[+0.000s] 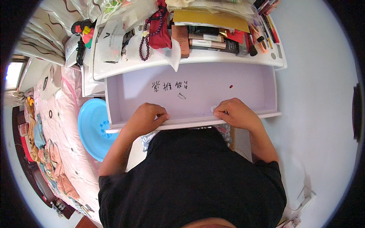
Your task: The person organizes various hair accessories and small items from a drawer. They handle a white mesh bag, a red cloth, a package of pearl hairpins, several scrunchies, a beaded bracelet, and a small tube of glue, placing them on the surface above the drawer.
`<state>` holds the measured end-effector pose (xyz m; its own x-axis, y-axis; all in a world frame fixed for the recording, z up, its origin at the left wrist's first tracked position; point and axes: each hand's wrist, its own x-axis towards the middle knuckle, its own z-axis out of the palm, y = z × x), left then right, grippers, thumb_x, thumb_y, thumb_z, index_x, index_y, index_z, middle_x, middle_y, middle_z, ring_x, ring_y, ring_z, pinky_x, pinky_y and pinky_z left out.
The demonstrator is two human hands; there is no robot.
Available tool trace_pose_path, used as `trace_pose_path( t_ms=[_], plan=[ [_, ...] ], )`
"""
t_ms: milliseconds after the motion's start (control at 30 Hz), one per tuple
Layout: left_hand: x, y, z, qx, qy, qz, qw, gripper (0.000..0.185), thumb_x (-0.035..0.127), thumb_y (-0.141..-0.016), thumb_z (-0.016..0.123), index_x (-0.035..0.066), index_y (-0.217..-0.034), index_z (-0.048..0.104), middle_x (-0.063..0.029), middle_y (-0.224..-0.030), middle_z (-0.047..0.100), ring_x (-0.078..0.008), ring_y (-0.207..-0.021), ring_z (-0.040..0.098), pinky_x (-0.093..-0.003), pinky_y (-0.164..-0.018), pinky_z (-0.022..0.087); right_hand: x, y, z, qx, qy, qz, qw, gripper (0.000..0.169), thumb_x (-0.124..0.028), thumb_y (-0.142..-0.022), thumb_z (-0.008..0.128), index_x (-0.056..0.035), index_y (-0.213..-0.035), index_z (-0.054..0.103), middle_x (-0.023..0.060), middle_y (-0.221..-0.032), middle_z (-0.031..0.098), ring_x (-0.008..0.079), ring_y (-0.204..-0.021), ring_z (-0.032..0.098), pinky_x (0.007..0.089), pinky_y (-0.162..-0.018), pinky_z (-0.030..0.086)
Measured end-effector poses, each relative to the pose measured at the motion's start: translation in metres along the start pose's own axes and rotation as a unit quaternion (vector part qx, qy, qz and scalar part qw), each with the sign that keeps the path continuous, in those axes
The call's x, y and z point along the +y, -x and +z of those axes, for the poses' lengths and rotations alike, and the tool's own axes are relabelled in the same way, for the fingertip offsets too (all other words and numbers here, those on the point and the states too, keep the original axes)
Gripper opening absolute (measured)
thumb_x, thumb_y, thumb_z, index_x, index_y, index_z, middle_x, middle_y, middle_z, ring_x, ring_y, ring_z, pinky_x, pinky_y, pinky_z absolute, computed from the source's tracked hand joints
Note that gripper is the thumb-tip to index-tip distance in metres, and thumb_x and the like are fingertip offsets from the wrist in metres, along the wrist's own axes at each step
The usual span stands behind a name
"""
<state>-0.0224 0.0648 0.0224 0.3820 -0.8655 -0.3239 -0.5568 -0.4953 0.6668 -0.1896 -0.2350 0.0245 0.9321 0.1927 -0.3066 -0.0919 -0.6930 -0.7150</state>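
A shallow drawer with a pale lilac inside (pixel 137 105) is pulled out of a white dressing table (pixel 128 70). My left hand (pixel 149 115) bends over its front panel, thumb and forefinger close together inside; whether they pinch anything is hidden. Farther right, my right hand (pixel 236 112) is in the drawer's front corner area, its fingertips closed at a small whitish piece (pixel 213 108). On the drawer bottom lie a small dark red oval bit (pixel 231 86) and a thin loop-like outline (pixel 181 96), which may be drawn. Dark handwriting also marks the bottom.
Cosmetic boxes (pixel 205 42), a dark bead bracelet (pixel 144 47), pouches and makeup brushes (pixel 253 50) crowd the tabletop. A blue plastic basin (pixel 92 128) stands left, beside a bed with pink bedding (pixel 68 128). A pale wall (pixel 313 85) rises close on the right.
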Motion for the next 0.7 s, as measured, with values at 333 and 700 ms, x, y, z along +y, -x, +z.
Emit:
trace_pose_path(
  t_ms=[333, 700],
  plan=[
    [-0.002, 0.010, 0.012, 0.017, 0.036, 0.012, 0.999, 0.023, 0.021, -0.090, 0.068, 0.000, -0.083, 0.071, -0.0166, -0.078, 0.068, -0.0313, -0.067, 0.066, -0.0395, -0.064, 0.053, -0.005, 0.012, 0.011, 0.019, -0.008, 0.014, 1.000, 0.025, -0.024, -0.091, 0.060, -0.0021, -0.087, 0.069, 0.0180, -0.083, 0.067, 0.0382, -0.081, 0.064, 0.0489, -0.076, 0.049],
    [0.004, 0.020, 0.021, 0.017, 0.037, 0.017, 0.999, 0.020, 0.019, -0.089, 0.068, 0.000, -0.081, 0.070, -0.0150, -0.075, 0.067, -0.0301, -0.066, 0.066, -0.0388, -0.063, 0.052, -0.006, 0.025, 0.023, 0.025, 0.001, 0.010, 1.000, 0.023, -0.024, -0.092, 0.060, -0.0032, -0.088, 0.070, 0.0177, -0.083, 0.067, 0.0385, -0.082, 0.065, 0.0491, -0.076, 0.049]
  ],
)
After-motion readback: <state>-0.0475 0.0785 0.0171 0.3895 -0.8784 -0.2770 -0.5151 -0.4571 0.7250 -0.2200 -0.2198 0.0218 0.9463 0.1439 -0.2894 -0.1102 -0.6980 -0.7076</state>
